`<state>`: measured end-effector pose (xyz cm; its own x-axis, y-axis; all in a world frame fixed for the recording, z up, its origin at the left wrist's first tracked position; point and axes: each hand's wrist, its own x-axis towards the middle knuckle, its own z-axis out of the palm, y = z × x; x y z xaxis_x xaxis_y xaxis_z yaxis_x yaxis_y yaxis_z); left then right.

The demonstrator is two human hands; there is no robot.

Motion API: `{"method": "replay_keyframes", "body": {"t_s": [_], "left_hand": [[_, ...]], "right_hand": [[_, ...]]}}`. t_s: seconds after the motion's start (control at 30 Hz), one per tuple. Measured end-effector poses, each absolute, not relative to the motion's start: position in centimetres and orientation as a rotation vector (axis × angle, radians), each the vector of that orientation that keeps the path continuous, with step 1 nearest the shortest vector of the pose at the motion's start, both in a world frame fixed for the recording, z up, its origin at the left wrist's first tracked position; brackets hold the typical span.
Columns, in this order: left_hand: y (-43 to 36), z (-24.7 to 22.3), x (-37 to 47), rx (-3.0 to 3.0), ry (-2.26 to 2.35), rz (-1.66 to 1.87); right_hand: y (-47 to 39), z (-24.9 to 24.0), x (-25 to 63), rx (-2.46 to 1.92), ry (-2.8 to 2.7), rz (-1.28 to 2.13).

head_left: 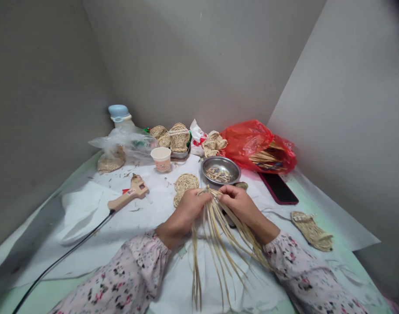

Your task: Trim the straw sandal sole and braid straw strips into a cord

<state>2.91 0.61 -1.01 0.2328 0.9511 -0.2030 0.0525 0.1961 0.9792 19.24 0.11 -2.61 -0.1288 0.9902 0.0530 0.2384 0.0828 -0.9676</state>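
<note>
A bundle of long straw strands (215,231) fans down from between my two hands toward the table's near side. My left hand (192,206) is closed, thumb and fingers pinching the bundle's gathered top end. On the other side my right hand (238,201) pinches strands close to the same gathered end. Fingertips of both hands nearly meet there, so the exact knot or weave is partly covered. Just beyond my left hand lies a coiled, braided straw piece (186,182). Behind my hands stands a steel bowl (220,171) with short straw scraps in it.
A glue gun (129,194) with a black cord lies left, near a paper cup (161,158). Toward the right are a phone (279,188), a woven straw piece (311,231) and a red plastic bag (248,146) of straw. Woven pieces (179,138) stand at the back by the wall.
</note>
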Motion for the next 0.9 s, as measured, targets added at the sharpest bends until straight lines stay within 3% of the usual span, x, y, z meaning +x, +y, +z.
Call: {"method": "replay_keyframes", "body": {"t_s": [0.23, 0.9], "left_hand": [[0.4, -1.0, 2.9, 1.199, 1.119, 0.857], [1.3, -2.4, 2.5, 1.057, 0.894, 0.848]], "right_hand": [[0.1, -2.9, 19.6, -1.187, -1.421, 1.362], [0.1, -2.9, 19.7, -1.15, -1.378, 1.477]]}}
